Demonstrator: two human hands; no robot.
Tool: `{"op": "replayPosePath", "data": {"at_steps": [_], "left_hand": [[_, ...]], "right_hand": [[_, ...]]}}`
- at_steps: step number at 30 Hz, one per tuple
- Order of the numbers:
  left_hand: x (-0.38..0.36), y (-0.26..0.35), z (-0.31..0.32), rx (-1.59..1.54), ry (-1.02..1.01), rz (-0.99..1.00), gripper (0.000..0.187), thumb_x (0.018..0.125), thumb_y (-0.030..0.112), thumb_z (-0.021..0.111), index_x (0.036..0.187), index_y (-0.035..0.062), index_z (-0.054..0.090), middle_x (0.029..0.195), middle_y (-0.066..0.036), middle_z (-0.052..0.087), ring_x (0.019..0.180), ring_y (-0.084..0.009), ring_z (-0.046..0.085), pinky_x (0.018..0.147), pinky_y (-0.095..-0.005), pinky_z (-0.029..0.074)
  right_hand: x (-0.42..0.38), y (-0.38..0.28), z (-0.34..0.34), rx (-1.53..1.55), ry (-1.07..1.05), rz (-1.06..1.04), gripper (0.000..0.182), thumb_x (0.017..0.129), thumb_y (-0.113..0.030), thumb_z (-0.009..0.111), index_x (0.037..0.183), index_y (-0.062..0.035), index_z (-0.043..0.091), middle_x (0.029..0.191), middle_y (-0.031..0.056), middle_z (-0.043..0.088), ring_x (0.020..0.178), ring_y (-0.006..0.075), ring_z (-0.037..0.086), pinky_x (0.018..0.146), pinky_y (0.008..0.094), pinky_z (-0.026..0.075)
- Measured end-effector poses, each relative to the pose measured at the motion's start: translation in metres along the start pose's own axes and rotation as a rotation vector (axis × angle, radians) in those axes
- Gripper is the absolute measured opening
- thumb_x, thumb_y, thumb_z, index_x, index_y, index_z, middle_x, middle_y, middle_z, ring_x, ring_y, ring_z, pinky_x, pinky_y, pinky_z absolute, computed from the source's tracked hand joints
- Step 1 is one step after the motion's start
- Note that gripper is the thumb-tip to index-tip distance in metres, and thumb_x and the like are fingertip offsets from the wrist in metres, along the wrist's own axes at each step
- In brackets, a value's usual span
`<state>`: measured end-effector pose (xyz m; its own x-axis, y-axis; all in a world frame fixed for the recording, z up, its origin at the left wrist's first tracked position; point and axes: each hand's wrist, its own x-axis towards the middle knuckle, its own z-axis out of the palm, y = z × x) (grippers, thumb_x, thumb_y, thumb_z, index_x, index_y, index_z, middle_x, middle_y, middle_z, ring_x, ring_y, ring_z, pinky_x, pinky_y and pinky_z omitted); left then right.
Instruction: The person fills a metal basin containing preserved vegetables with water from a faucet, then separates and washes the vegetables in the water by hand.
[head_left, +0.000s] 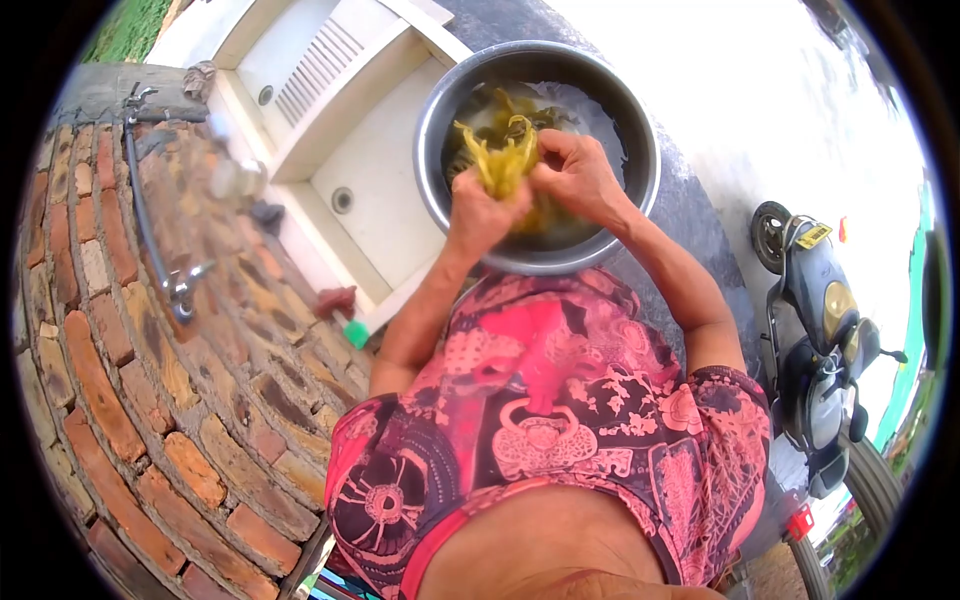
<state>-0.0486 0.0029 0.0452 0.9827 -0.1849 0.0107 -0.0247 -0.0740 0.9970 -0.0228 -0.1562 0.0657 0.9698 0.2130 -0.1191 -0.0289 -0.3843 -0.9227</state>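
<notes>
Over a round metal basin (642,190) with water in it, a bunch of yellow-green leafy vegetable (502,160) is held up between both hands. My left hand (480,212) is closed around the lower part of the bunch. My right hand (580,178) pinches its right side, thumb and fingers pressed together. Darker leaves lie in the water behind and below the bunch. The fingertips of both hands are partly hidden by the leaves.
Left of the basin stands a pale double sink (375,215) with a ribbed washboard (318,72). A brick wall (200,400) with a pipe and tap (180,290) is at the left. A scooter (825,320) is parked at the right.
</notes>
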Motion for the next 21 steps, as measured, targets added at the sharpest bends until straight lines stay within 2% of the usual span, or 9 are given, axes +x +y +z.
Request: {"op": "replayPosePath", "data": {"at_steps": [1,3,4,6,8,12,14,18,21], "left_hand": [[-0.001,-0.001,-0.001,-0.096,0.016,-0.118,0.011,0.081,0.007,0.063,0.086,-0.0026,0.062,0.066,-0.004,0.061,0.05,-0.0088,0.054,0.046,-0.0215,0.044],[0.001,0.005,-0.006,-0.248,0.099,-0.145,0.01,0.08,0.005,0.063,0.087,-0.0024,0.062,0.07,-0.006,0.062,0.05,-0.0095,0.054,0.045,-0.022,0.044],[0.004,0.009,-0.011,-0.4,0.183,-0.167,0.01,0.079,0.003,0.063,0.088,-0.0021,0.062,0.075,-0.008,0.062,0.05,-0.0103,0.053,0.044,-0.0224,0.044],[0.01,0.023,-0.031,-0.564,0.336,-0.105,0.012,0.079,0.003,0.063,0.09,-0.0019,0.062,0.077,-0.008,0.061,0.051,-0.0117,0.052,0.044,-0.0231,0.042],[0.014,0.019,-0.063,-0.659,0.407,-0.09,0.014,0.08,0.006,0.063,0.091,-0.0023,0.061,0.071,-0.006,0.058,0.053,-0.0117,0.05,0.045,-0.0235,0.04],[0.018,0.018,-0.097,-0.73,0.524,-0.05,0.012,0.079,0.003,0.062,0.089,-0.0013,0.057,0.066,-0.007,0.054,0.053,-0.0144,0.049,0.046,-0.0261,0.041],[0.016,0.006,-0.114,-0.742,0.553,-0.056,0.013,0.083,0.008,0.062,0.094,0.0048,0.056,0.076,-0.004,0.057,0.059,-0.0117,0.047,0.052,-0.0244,0.038],[0.008,-0.024,-0.16,-0.853,0.73,-0.018,0.018,0.084,0.007,0.06,0.1,0.0028,0.053,0.082,-0.007,0.055,0.062,-0.0141,0.048,0.052,-0.0257,0.039],[0.002,-0.034,-0.182,-0.844,0.812,-0.041,0.018,0.084,0.007,0.06,0.1,0.0027,0.053,0.083,-0.007,0.055,0.063,-0.0142,0.048,0.051,-0.0255,0.039]], "right_hand": [[0.003,0.0,0.001,-0.029,0.046,-0.032,0.009,0.067,-0.006,0.057,0.069,0.0012,0.052,0.055,0.0116,0.047,0.049,0.0137,0.046,0.048,0.0292,0.038],[0.006,-0.004,-0.004,-0.06,0.153,-0.073,0.01,0.067,-0.007,0.057,0.07,0.002,0.053,0.056,0.0132,0.048,0.05,0.0167,0.049,0.049,0.03,0.04],[0.011,0.005,-0.012,-0.07,0.211,-0.079,0.011,0.068,-0.009,0.057,0.072,0.0012,0.055,0.056,0.0094,0.051,0.05,0.0138,0.05,0.05,0.0292,0.041],[0.011,0.018,-0.039,0.059,0.282,0.092,0.008,0.073,-0.009,0.058,0.074,-0.0015,0.059,0.059,0.0029,0.055,0.052,0.01,0.051,0.05,0.0259,0.042],[0.005,0.022,-0.07,0.314,0.331,0.099,0.007,0.08,-0.009,0.058,0.078,-0.0034,0.062,0.063,0.0002,0.056,0.054,0.0077,0.052,0.051,0.0224,0.044],[-0.009,0.03,-0.116,0.554,0.469,-0.004,0.012,0.083,-0.009,0.06,0.089,0.0022,0.06,0.067,0.0063,0.057,0.054,0.011,0.053,0.051,0.0235,0.045],[-0.018,0.041,-0.142,0.609,0.532,0.003,0.012,0.084,-0.006,0.057,0.091,0.0032,0.059,0.071,0.0088,0.059,0.056,0.0135,0.054,0.051,0.0258,0.046],[-0.045,0.056,-0.201,0.709,0.718,0.003,0.01,0.085,-0.002,0.052,0.093,0.0015,0.057,0.083,0.016,0.063,0.06,0.0148,0.056,0.055,0.0275,0.046],[-0.071,0.063,-0.242,0.8,0.657,-0.072,0.011,0.084,-0.002,0.048,0.091,-0.0009,0.056,0.093,0.0176,0.06,0.062,0.0138,0.054,0.057,0.0278,0.046]]}}
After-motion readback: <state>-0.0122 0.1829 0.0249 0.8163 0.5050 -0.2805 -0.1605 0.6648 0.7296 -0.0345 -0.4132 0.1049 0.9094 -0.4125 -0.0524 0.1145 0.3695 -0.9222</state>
